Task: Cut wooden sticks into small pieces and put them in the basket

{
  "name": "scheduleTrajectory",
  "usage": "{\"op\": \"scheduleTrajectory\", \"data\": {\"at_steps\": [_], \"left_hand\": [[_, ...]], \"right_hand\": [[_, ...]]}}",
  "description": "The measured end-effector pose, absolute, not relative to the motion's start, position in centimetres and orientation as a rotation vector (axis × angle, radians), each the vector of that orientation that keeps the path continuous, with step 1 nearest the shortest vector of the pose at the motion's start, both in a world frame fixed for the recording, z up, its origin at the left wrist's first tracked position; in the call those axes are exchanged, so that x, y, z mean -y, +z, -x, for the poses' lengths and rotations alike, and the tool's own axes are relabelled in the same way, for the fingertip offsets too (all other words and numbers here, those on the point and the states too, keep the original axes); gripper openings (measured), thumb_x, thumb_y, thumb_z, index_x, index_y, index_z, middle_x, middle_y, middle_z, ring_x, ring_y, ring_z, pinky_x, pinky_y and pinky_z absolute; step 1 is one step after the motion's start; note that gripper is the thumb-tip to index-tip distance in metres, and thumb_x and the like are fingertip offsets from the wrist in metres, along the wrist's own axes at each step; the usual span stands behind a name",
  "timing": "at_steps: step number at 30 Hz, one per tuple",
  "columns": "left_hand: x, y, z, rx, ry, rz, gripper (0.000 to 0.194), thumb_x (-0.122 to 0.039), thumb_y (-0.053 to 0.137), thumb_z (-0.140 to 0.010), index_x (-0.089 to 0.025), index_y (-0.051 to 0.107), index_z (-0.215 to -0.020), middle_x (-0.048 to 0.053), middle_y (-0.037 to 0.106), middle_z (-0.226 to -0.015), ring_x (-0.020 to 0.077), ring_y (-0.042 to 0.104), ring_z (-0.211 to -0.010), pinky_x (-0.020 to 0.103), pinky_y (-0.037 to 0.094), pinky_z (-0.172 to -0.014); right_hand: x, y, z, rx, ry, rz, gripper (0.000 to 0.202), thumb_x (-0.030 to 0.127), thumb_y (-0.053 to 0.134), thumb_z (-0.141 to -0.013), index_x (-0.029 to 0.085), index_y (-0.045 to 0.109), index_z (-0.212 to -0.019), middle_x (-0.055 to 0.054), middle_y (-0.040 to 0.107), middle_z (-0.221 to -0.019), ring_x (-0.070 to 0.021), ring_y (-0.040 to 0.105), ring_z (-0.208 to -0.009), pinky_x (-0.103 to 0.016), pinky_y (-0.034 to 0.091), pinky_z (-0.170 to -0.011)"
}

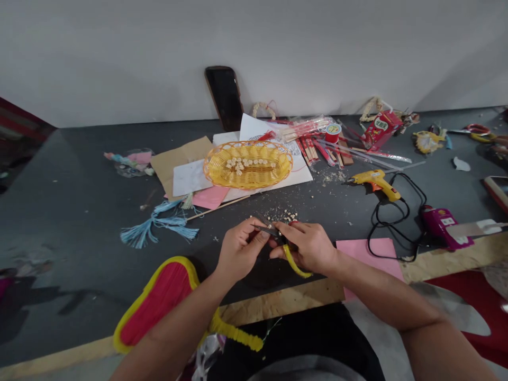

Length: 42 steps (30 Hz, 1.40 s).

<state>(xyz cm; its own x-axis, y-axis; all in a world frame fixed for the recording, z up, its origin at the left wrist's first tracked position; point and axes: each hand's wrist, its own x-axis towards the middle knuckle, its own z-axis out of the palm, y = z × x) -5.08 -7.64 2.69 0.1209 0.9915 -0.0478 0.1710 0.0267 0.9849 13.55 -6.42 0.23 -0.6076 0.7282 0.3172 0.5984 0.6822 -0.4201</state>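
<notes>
Fingers of the right hand (313,246) are closed around yellow-handled scissors (291,259), which are held in front of the basket (249,182); those of the left hand (239,253) are bunched at the blades (265,229), though whether anything is gripped there cannot be told; pale crumbs (292,217) are scattered on the bench (79,211) between hands and basket; small pale pieces (239,166) are contained inside it; blue tassels (159,222) are laid to its left, a glue gun (375,181) to its right; behind it, a phone (223,95) is propped upright.

Dark table (87,211) with glue gun (375,181), blue tassels (139,234)
</notes>
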Motion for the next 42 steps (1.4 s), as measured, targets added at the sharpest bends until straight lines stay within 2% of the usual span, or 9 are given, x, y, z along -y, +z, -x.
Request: {"op": "scheduleTrajectory", "data": {"at_steps": [7,10,13,16,21,26,31,35,42], "left_hand": [[7.7,3.1,5.4,-1.335,0.986,-1.514,0.016,-0.026,0.055,-0.084,-0.017,0.062,-0.074,0.002,0.07,-0.065,0.0143,0.065,-0.061,0.022,0.05,-0.059],[7.6,2.7,5.5,-1.377,0.987,-1.52,0.012,-0.026,0.056,-0.084,-0.017,0.062,-0.078,0.001,0.07,-0.067,0.013,0.064,-0.059,0.021,0.047,-0.056],[7.4,2.4,5.5,-1.401,0.973,-1.511,0.016,-0.03,0.055,-0.086,-0.017,0.063,-0.08,-0.002,0.063,-0.056,0.0093,0.053,-0.046,0.019,0.039,-0.046],[7.4,2.5,5.5,-1.441,0.969,-1.546,0.021,-0.032,0.053,-0.088,-0.017,0.064,-0.079,-0.003,0.061,-0.054,0.0083,0.05,-0.043,0.018,0.038,-0.045],[7.6,2.2,5.4,-1.475,1.003,-1.936,0.014,-0.023,0.055,-0.086,-0.02,0.069,-0.084,0.002,0.073,-0.078,0.0136,0.067,-0.069,0.022,0.05,-0.065],[7.5,1.2,5.4,-1.434,1.031,-2.282,0.02,-0.015,0.052,-0.086,-0.021,0.071,-0.09,0.004,0.075,-0.082,0.017,0.069,-0.078,0.027,0.052,-0.073],[7.5,1.4,5.3,-1.347,1.068,-2.407,0.018,-0.012,0.054,-0.085,-0.02,0.069,-0.093,0.005,0.074,-0.082,0.0167,0.067,-0.077,0.028,0.051,-0.073],[7.5,1.4,5.3,-1.34,1.075,-2.465,0.021,-0.008,0.052,-0.085,-0.019,0.068,-0.092,0.005,0.074,-0.083,0.0172,0.066,-0.078,0.029,0.051,-0.074],[7.3,1.2,5.3,-1.285,1.123,-2.442,0.017,-0.007,0.054,-0.085,-0.018,0.066,-0.088,0.005,0.074,-0.086,0.0164,0.067,-0.082,0.029,0.052,-0.075]], "right_hand": [[6.3,0.3,-13.2,2.331,0.598,0.992,0.055,0.059,0.051,-0.088,0.017,0.056,-0.123,-0.005,0.068,-0.08,-0.0145,0.064,-0.068,-0.022,0.048,-0.064],[5.8,0.4,-13.3,2.323,0.534,1.03,0.058,0.062,0.055,-0.084,0.018,0.059,-0.121,-0.007,0.069,-0.087,-0.0183,0.066,-0.079,-0.026,0.05,-0.072],[5.3,0.6,-13.7,2.314,0.522,1.02,0.058,0.063,0.057,-0.082,0.017,0.06,-0.117,-0.011,0.069,-0.097,-0.022,0.065,-0.09,-0.031,0.051,-0.08],[5.0,0.8,-14.0,2.187,0.663,1.003,0.054,0.06,0.058,-0.082,0.016,0.061,-0.114,-0.009,0.069,-0.091,-0.0189,0.064,-0.079,-0.03,0.052,-0.073],[4.8,1.2,-13.9,1.629,1.203,1.019,0.046,0.051,0.067,-0.079,0.019,0.056,-0.11,0.0,0.061,-0.079,-0.0111,0.058,-0.065,-0.023,0.048,-0.06],[4.7,1.4,-13.4,1.37,1.583,0.979,0.044,0.047,0.074,-0.072,0.02,0.054,-0.099,0.004,0.054,-0.074,-0.007,0.051,-0.057,-0.02,0.045,-0.052],[4.8,1.2,-13.2,1.345,1.676,1.013,0.047,0.048,0.078,-0.067,0.02,0.055,-0.097,0.005,0.052,-0.075,-0.0073,0.049,-0.057,-0.02,0.047,-0.051],[4.8,1.2,-13.3,1.354,1.715,0.99,0.043,0.047,0.074,-0.072,0.02,0.054,-0.099,0.004,0.052,-0.076,-0.0072,0.051,-0.056,-0.021,0.047,-0.052],[4.6,0.9,-13.4,1.245,1.834,0.891,0.044,0.039,0.08,-0.068,0.02,0.054,-0.097,0.005,0.056,-0.075,-0.0067,0.054,-0.056,-0.019,0.046,-0.052]]}}
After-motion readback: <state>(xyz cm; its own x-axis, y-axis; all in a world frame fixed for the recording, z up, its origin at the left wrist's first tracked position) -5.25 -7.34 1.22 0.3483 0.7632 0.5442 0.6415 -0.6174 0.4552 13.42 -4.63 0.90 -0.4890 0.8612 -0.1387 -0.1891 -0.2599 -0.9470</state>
